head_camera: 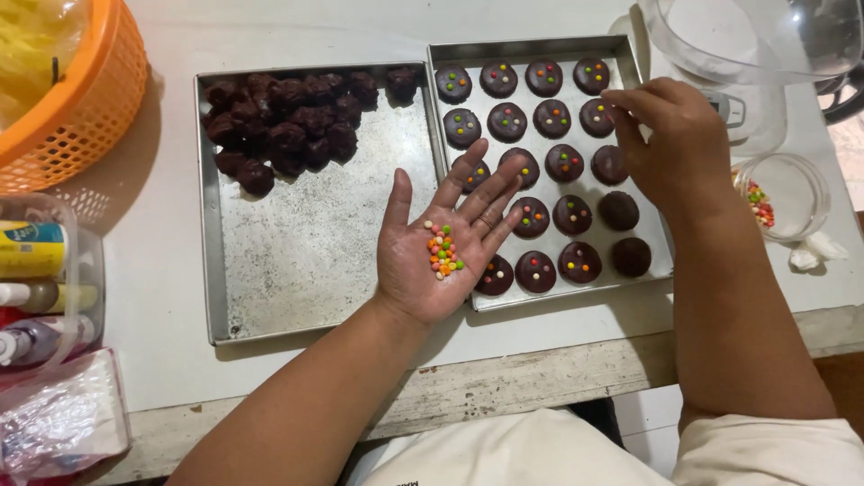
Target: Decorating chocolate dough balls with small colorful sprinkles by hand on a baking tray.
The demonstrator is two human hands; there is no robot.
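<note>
Close to the front edge of the desk [162, 270], the left hand [441, 243] lies palm up with its fingers [468, 175] spread wide open. A little pile of candy dots [442, 249] in orange, green, pink and yellow sits loose in the middle of the palm. The hand hovers over the spot where two metal trays meet.

The right tray [655, 236] holds rows of round chocolate cookies [533, 218]. Most have a few candy dots on top. Some cookies [618, 210] along its right side are bare.

The right hand [677, 144] is over the far right part of this tray. Its fingers [621, 99] are pinched close together at the tips, just above a cookie. I cannot tell if a candy dot is between them.

The left tray [306, 252] is mostly bare metal near the front. A heap of rough chocolate balls [288, 126] fills its far left corner.

By the right edge of the desk is a small clear bowl [792, 193] with more candy dots. An orange basket [81, 99] sits at the far left corner. A clear box of bottles [40, 279] stands at the left edge.
</note>
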